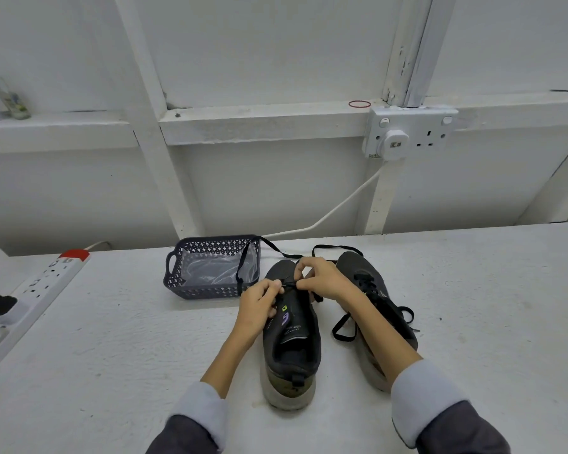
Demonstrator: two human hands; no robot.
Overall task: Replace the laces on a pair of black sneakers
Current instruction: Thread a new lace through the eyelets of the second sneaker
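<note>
Over the left sneaker [291, 326], both hands' fingers [304, 267] pinch its black lace [269, 245] beside the basket [177, 283].

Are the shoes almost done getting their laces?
Not yet. The right sneaker looks laced, though its ends lie untied. The left hand and right hand pinch a lace at the left sneaker's front eyelets. Its tongue is bare, so most of that threading is left.

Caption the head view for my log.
Left hand and right hand pinch a black lace over the near sneaker; second sneaker and basket flank it.
</note>
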